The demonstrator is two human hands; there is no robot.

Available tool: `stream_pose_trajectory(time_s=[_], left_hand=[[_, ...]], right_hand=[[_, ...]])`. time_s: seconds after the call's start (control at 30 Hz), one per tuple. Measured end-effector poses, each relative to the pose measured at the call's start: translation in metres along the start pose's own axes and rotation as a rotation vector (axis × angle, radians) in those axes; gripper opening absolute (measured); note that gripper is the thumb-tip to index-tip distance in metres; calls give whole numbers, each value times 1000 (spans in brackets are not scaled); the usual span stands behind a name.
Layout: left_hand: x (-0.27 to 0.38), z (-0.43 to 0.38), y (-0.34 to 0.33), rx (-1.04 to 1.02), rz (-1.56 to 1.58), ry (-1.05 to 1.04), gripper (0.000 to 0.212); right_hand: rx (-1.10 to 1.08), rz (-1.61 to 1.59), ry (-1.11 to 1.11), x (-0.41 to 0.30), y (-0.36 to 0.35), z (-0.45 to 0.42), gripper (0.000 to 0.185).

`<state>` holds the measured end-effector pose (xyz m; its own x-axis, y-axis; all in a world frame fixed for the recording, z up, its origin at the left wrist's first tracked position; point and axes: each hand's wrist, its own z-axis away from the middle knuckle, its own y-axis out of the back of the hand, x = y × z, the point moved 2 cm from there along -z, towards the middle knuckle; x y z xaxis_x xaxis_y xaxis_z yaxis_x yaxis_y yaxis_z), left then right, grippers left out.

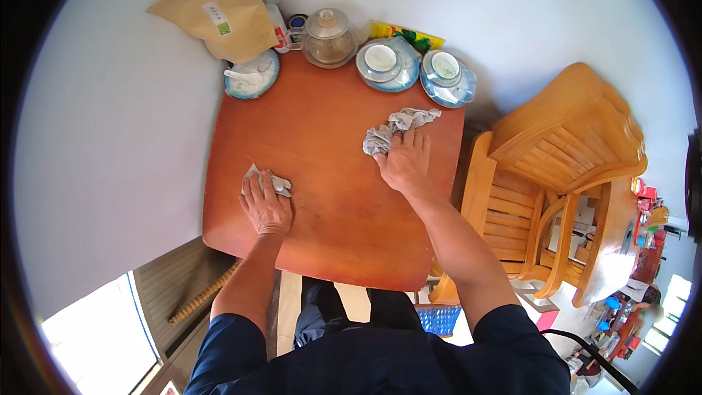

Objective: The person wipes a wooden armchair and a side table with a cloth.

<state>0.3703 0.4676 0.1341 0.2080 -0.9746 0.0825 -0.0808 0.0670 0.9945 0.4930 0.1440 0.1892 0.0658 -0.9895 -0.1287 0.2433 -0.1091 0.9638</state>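
A reddish-brown wooden table [334,126] stands before me. On its left half, my left hand [266,209] presses a pale, crumpled cloth [282,184] down with its fingers; much of the cloth is hidden under them. Towards the right edge, my right hand [407,163] has its fingers on a larger bunched grey cloth [377,140]. One end of that cloth spreads away from me, towards the wrapped tableware. Faint dark marks show on the tabletop between my hands.
Along the back stand a glass teapot [329,46], two wrapped bowl-and-plate sets [390,68] [448,82], a yellow packet [406,33] and a brown paper bag [230,16]. Beneath the bag lies a plate with a spoon [252,78]. A wooden armchair [510,214] adjoins the right side; walls border left and back.
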Motion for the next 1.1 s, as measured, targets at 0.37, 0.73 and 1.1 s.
stream_pose_trajectory(time_s=[0.37, 0.73, 1.1], left_hand=[[-8, -25, 14, -66, 121, -156, 71], [-17, -52, 10, -66, 205, -226, 70], [-20, -50, 5, -17, 261, -231, 68]], right_hand=[[-81, 102, -7, -128, -3, -86, 68], [-79, 41, -68, -162, 8, -129, 72], [80, 71, 310, -216, -4, -155, 56]])
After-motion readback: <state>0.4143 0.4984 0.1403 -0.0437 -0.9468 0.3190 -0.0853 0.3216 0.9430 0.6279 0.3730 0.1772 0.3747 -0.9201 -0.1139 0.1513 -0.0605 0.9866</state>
